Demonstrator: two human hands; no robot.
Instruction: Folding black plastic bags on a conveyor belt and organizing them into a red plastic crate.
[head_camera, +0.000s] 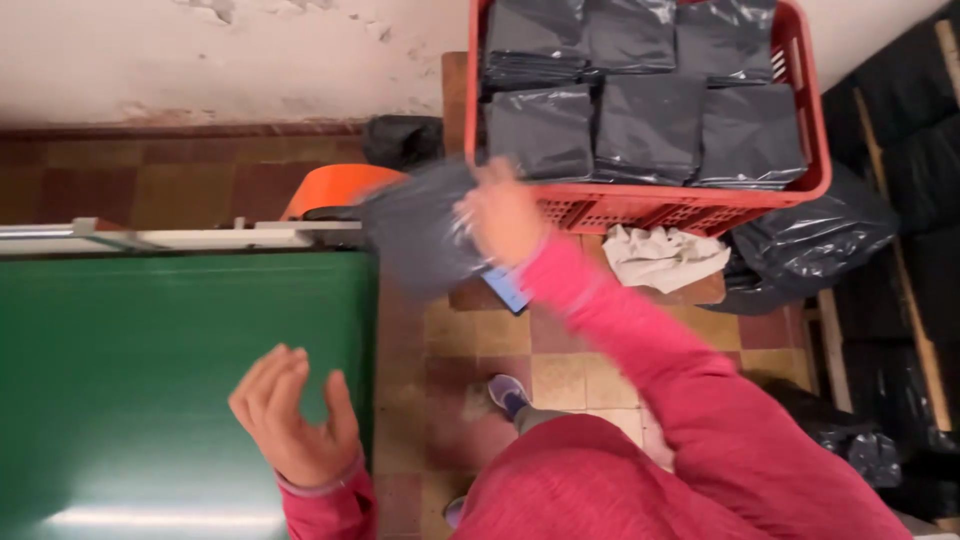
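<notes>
The right hand (505, 215) grips a blurred, flat grey plastic bag (420, 235), partly hiding it. The left hand (290, 415) hovers open above the smooth green bench (120, 380); the red crate (640, 205) is cut off.

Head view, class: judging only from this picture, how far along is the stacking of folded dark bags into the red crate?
Done: six stacks of folded bags already fill the red crate. In hand: the right hand holds one more dark bag beside it. Left: that bag is not yet placed; the left hand hovers empty over the green surface.
</notes>
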